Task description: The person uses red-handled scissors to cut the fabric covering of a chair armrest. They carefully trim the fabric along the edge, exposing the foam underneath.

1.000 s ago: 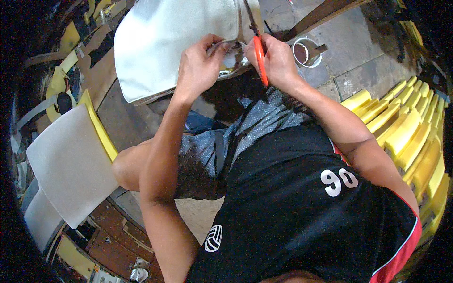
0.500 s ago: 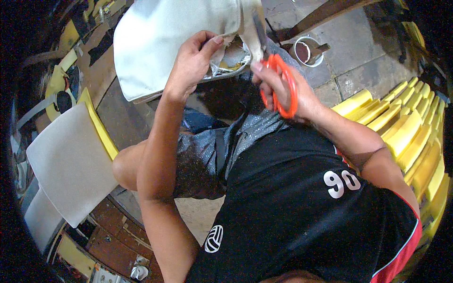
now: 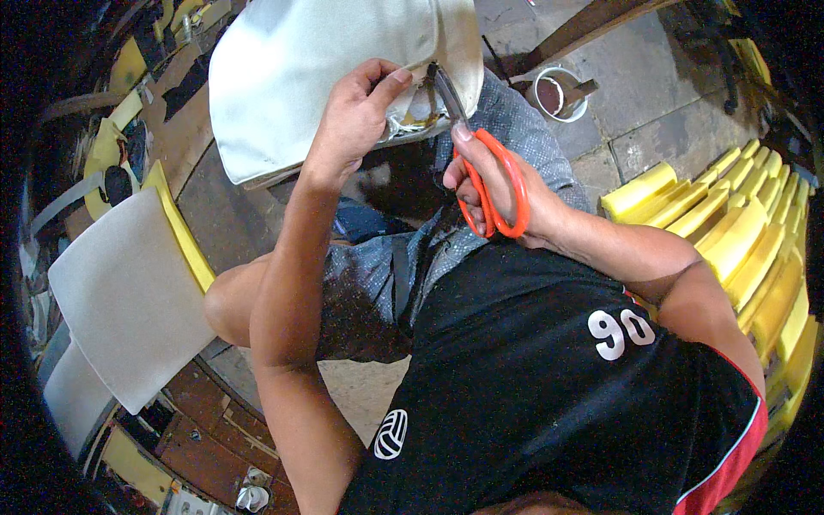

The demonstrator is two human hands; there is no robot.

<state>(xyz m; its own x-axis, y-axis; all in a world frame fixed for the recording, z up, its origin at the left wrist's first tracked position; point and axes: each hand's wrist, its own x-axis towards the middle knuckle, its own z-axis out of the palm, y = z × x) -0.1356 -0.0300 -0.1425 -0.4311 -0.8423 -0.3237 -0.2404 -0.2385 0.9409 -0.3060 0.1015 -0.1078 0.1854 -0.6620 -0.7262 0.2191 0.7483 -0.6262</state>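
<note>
A white fabric-covered cushion (image 3: 318, 77) lies across my lap at the top of the view, with frayed edges and a gap near its lower right corner. My left hand (image 3: 356, 112) pinches the fabric edge on the left of this gap. In my right hand (image 3: 502, 184) is a pair of scissors (image 3: 517, 199) with orange handles, its fingers wrapped round them. The blades point up and away, with their tips at the fabric close to my left fingertips. Whether the tips are in the cloth or just against it, I cannot tell.
A white bucket (image 3: 585, 110) with dark reddish contents stands on the tiled floor at the far right. Stacked yellow foam pieces (image 3: 730, 227) fill the right side. Pale padded panels (image 3: 129, 283) lean at my left, near foam and board scraps (image 3: 107, 163).
The scissors have swung from the cushion's right edge leftward, their blades now at the gap beside my left hand. My left hand stays nearly in place, holding the fabric edge.
</note>
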